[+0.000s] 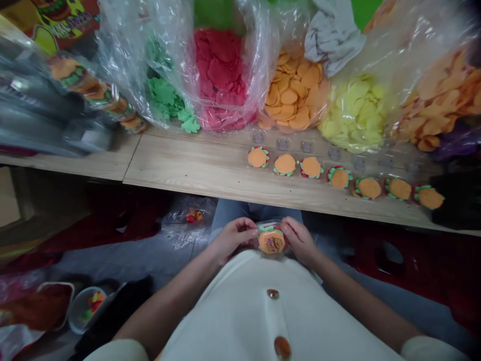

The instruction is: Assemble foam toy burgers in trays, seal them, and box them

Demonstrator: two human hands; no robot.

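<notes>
Burger-shaped packet [272,242] was at lap level, close before the shirt [244,301], its edges pinched by the fingers of the left hand [237,237] and right hand [300,240]. Beyond, seven similar burgers [284,164] lined the surface [210,170].

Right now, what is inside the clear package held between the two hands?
Inside the clear package, a round orange piece, partly hidden by a burger print, and green edging show; whatever lies beneath is covered.

burgers in front row [310,167]: 7; held burger [271,241]: 1; hands [235,238]: 2; bags of coloured pieces [220,80]: at least 5; shirt buttons [273,294]: 2
</notes>
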